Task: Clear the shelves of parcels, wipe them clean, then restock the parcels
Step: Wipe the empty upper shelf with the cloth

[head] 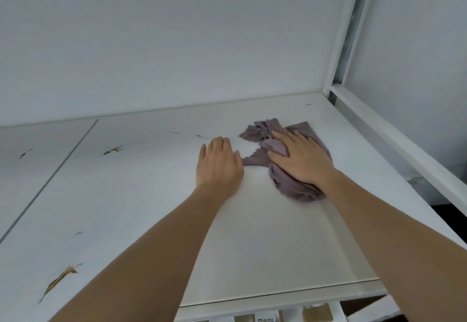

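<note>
A crumpled purple-grey cloth (pixel 262 132) lies on the white shelf (pixel 126 195) toward its right end. My right hand (pixel 302 161) presses flat on the cloth with its fingers spread. Just left of the cloth, my left hand (pixel 219 163) rests palm down on the bare shelf, fingers together, holding nothing. No parcel stands on this shelf. Several brown parcels (pixel 316 313) show on the level below, at the bottom edge of the view.
Dry leaf scraps (pixel 60 278) and smaller bits (pixel 113 149) are scattered over the left part of the shelf. A seam (pixel 50 177) divides the shelf boards. A white metal upright (pixel 346 30) and side rail (pixel 404 149) bound the right end.
</note>
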A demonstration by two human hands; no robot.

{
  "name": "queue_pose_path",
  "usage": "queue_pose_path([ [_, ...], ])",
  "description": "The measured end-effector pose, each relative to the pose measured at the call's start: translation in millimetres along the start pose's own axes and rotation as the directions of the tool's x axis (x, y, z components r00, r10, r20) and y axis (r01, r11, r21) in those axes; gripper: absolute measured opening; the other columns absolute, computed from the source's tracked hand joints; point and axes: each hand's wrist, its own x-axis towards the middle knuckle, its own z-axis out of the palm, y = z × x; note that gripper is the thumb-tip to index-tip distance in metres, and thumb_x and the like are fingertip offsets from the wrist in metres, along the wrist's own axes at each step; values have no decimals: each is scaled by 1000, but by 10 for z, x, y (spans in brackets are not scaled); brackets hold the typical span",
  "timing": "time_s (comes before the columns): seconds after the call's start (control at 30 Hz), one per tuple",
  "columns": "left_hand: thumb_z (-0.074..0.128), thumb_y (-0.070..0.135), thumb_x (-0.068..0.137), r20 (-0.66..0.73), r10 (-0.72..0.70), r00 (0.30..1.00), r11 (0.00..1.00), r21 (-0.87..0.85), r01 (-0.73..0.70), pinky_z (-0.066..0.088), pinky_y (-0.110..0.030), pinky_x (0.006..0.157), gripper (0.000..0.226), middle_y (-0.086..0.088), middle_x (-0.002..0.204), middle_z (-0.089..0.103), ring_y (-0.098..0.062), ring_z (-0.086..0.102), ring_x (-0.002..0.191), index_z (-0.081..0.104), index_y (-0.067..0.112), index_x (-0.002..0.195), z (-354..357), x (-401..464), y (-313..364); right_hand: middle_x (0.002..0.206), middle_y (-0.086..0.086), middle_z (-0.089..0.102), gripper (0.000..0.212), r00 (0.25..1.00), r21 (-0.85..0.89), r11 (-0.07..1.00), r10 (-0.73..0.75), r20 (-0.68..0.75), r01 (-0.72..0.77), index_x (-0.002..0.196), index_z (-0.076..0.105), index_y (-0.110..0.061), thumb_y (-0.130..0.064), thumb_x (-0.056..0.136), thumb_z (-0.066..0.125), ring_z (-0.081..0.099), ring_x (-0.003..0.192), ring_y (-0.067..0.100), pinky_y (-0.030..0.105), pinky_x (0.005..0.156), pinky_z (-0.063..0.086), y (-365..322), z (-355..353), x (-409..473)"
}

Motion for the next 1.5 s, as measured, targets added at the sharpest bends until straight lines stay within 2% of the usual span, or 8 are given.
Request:
queue_pose_path([
  [0.3,25,33,103,47,89,995,995,-43,-87,-1,-32,121,54,-5,160,20,-14,11,148,25,8,151,33,105,-41,160,6,25,69,894,17,900,434,-112,-435,153,24,-30,-63,93,28,22,145,32,52,117,20,914,-136,269],
  [0.43,26,33,103,65,97,993,994,-56,-94,-1,-30,121,54,-4,160,20,-13,10,148,25,9,152,58,179,-47,147,-2,43,66,972,-8,975,220,-77,-221,130,46,-41,-78,81,20,35,136,27,54,112,26,417,-29,481],
  [0.6,25,34,103,94,51,994,996,-84,-43,1,-30,121,54,-3,160,21,-13,12,148,26,10,151,51,246,-43,138,-10,51,45,996,69,995,-74,-55,77,127,49,-46,-64,89,33,45,129,18,44,112,32,311,-74,263],
  [0.77,23,36,104,102,69,992,993,-106,-58,-1,-28,121,54,-1,161,18,-10,8,148,23,11,152,62,252,-61,94,5,67,35,959,17,991,134,-249,-134,94,59,-28,-49,81,34,63,90,31,38,82,50,966,-160,478],
  [0.93,24,38,104,60,112,992,987,-123,-104,-1,-27,121,55,-1,160,20,-9,9,148,25,11,152,110,295,-65,143,14,48,58,922,60,940,341,-182,-336,138,46,-17,-52,92,37,42,132,33,46,110,33,909,-17,1112],
  [1.23,23,35,104,57,-48,997,987,-148,55,9,-31,121,53,-9,156,30,-18,19,146,33,5,147,97,418,-74,119,-10,61,39,995,159,984,-76,-59,85,116,56,-41,-53,84,37,55,112,16,41,103,40,381,-52,761],
  [1.37,23,35,104,26,-97,995,977,-187,100,17,-33,119,51,-10,150,37,-20,26,142,43,4,139,71,382,-60,105,1,66,43,982,85,992,101,-157,-88,105,59,-33,-58,80,33,62,99,27,40,89,48,1028,-180,854],
  [1.5,23,38,104,31,-53,998,984,-166,58,15,-31,119,52,-7,150,36,-19,26,142,39,6,142,115,411,-56,136,11,54,56,942,107,954,295,-158,-280,133,46,-30,-58,86,33,49,125,33,45,105,38,1118,-97,1258],
])
